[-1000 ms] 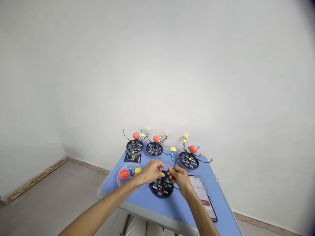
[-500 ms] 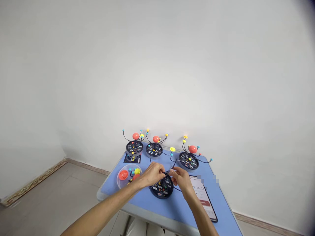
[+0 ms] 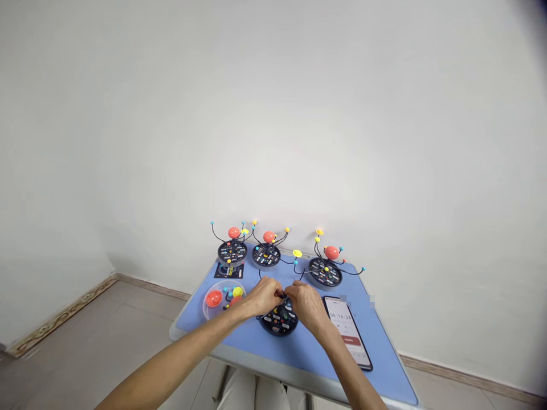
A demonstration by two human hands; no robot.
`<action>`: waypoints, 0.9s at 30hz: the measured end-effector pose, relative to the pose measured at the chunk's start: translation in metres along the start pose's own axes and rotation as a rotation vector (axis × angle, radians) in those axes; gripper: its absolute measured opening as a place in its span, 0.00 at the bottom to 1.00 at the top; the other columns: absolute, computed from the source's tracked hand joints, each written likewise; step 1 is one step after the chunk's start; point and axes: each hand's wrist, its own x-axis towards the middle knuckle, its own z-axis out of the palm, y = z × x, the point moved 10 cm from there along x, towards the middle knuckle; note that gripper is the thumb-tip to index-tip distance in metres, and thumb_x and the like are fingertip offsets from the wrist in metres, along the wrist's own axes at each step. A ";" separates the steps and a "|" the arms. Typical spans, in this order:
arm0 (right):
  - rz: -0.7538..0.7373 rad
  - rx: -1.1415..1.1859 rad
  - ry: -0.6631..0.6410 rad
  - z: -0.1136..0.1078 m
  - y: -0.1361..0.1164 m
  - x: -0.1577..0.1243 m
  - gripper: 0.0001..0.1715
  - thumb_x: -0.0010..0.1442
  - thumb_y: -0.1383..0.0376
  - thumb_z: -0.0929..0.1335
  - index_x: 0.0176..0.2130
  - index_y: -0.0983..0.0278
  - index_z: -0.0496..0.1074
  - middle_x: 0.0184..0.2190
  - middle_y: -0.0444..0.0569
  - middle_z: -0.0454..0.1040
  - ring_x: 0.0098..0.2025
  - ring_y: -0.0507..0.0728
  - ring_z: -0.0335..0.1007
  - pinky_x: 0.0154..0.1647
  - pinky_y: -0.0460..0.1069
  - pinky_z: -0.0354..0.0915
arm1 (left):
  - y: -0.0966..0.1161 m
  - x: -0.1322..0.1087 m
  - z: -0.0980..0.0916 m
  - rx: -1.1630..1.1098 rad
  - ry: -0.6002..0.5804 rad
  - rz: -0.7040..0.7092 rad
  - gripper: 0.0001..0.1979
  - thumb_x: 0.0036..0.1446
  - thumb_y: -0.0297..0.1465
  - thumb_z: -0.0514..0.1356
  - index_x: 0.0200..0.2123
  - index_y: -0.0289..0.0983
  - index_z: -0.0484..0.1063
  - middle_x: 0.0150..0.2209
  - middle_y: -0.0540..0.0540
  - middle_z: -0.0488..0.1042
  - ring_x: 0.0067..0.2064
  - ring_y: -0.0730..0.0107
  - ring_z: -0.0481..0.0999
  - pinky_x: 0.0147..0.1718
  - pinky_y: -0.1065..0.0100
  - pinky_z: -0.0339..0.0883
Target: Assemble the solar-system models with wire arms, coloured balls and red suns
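Right in front of me, the round black base of a solar system model (image 3: pixel 278 327) rests on the table, its top printed with planets and labels. Thin black curved arms (image 3: pixel 303 274) stick out from its middle. My left hand (image 3: pixel 265 296) is closed in a pinch on a black arm over the base's centre. My right hand (image 3: pixel 305 303) meets it from the other side, fingertips pinched on a black arm, almost touching the left. The fingers hide the joint between them. A clear round dish (image 3: pixel 205 310) with red, yellow and blue pieces lies beside my left forearm.
Three models with red balls stand along the back: left (image 3: pixel 233 233), middle (image 3: pixel 269 237) and right (image 3: pixel 331 253). A printed card (image 3: pixel 228 272) lies by the left one. To the right of my hand a phone (image 3: pixel 342 324) displays a timer. The blue table (image 3: pixel 384 364) backs onto a wall.
My right hand has turned palm down and its fingertips have closed in against the left hand above the base. The view has shifted slightly. The phone's timer has advanced.
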 end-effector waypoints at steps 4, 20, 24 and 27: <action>-0.009 -0.079 -0.074 0.004 -0.001 0.000 0.19 0.62 0.76 0.63 0.29 0.63 0.79 0.32 0.50 0.78 0.33 0.53 0.74 0.29 0.47 0.54 | -0.003 0.001 0.003 0.075 -0.005 -0.001 0.09 0.46 0.22 0.60 0.27 0.34 0.82 0.26 0.46 0.81 0.29 0.66 0.74 0.28 0.70 0.60; 0.030 -0.216 -0.283 0.017 0.001 0.011 0.10 0.66 0.59 0.68 0.42 0.64 0.75 0.42 0.47 0.78 0.44 0.56 0.76 0.47 0.56 0.71 | -0.011 0.013 0.024 0.225 -0.236 -0.126 0.15 0.64 0.36 0.61 0.50 0.35 0.72 0.50 0.43 0.74 0.46 0.59 0.77 0.44 0.56 0.74; 0.024 -0.215 -0.262 0.012 -0.002 0.009 0.10 0.66 0.61 0.68 0.41 0.64 0.76 0.39 0.47 0.79 0.43 0.56 0.76 0.46 0.55 0.70 | -0.009 0.010 0.020 0.203 -0.227 -0.129 0.15 0.64 0.36 0.61 0.51 0.35 0.72 0.50 0.43 0.74 0.46 0.59 0.77 0.44 0.55 0.74; 0.024 -0.215 -0.212 0.003 -0.003 0.010 0.10 0.65 0.68 0.67 0.43 0.62 0.78 0.40 0.50 0.82 0.45 0.58 0.77 0.44 0.51 0.68 | -0.005 0.009 0.009 0.160 -0.152 -0.110 0.08 0.51 0.28 0.70 0.36 0.34 0.79 0.37 0.46 0.80 0.40 0.60 0.79 0.39 0.63 0.72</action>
